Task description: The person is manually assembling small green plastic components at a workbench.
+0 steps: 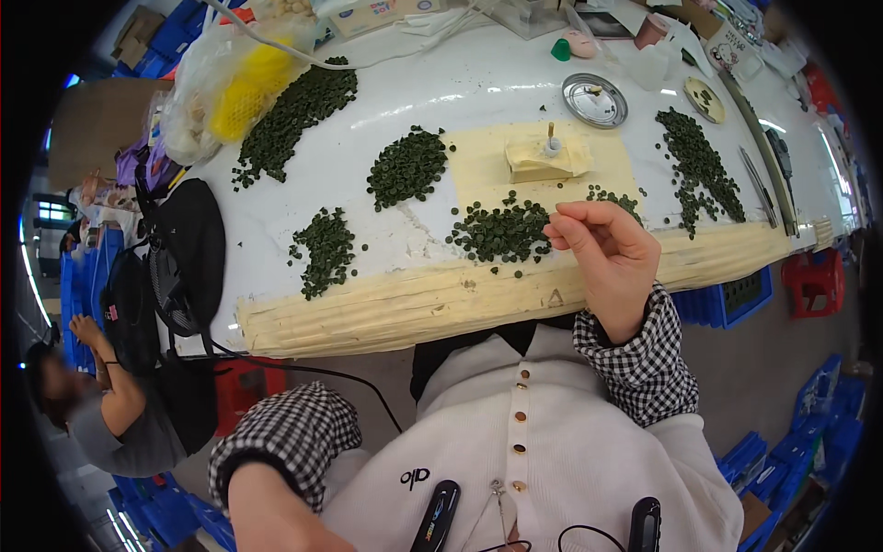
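My right hand [614, 262] is raised over the near edge of the table, thumb and index finger pinched together. Whatever lies between those fingertips is too small to make out. Just left of the fingertips lies a pile of small dark green round pieces [497, 230]. Behind it, a tape-wrapped block [543, 161] with a short upright pin [551, 138] stands on a taped patch [474, 166]. My left hand [285, 520] hangs low at the lower left, off the table; its fingers are out of the frame.
More piles of green pieces lie left [322, 253], center-left [407, 168], far left [299, 120] and right [699, 170]. A round metal dish [594, 99] sits behind the block. Tweezers [759, 189] lie at right. A black bag [189, 258] hangs at the left edge; a person [120, 414] sits beyond.
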`<act>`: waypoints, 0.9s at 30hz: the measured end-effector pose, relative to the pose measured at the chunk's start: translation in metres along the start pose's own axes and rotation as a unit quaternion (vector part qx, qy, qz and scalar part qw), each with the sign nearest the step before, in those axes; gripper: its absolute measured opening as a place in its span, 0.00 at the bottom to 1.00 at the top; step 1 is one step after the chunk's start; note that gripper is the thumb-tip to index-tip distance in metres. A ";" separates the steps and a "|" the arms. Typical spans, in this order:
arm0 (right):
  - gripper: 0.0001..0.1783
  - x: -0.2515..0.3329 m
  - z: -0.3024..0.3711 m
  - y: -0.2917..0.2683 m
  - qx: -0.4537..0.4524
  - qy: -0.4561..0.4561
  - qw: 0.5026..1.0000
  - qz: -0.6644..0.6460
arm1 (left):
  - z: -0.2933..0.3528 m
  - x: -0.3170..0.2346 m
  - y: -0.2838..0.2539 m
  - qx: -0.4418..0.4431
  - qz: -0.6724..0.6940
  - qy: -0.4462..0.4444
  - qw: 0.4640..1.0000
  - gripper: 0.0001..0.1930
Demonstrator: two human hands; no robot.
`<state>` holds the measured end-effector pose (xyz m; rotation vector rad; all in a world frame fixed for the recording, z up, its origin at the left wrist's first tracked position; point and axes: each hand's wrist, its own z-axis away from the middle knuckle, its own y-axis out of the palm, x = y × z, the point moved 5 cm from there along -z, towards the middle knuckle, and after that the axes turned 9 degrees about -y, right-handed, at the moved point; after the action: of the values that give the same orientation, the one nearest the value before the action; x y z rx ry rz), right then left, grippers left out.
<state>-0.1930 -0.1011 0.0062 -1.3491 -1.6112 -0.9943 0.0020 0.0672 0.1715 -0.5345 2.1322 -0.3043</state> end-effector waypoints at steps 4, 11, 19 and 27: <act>0.07 0.003 -0.002 -0.003 -0.005 -0.013 1.000 0.014 | 0.041 0.080 -0.015 -0.127 0.245 -0.030 0.961 0.02; 0.07 0.001 -0.001 0.002 0.012 0.010 1.000 0.024 | 0.091 0.163 0.006 -0.721 0.546 -0.075 0.420 0.10; 0.05 0.004 0.001 0.006 0.050 0.021 0.998 0.038 | 0.068 0.167 -0.013 -0.745 0.512 -0.141 0.404 0.10; 0.09 0.000 -0.002 0.008 0.089 -0.018 0.995 0.039 | 0.059 0.190 -0.027 -0.662 0.531 -0.162 0.504 0.13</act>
<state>-0.1851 -0.1020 0.0077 -1.3043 -1.6200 -0.7659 -0.0397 -0.0486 0.0133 0.0901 1.4896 2.0818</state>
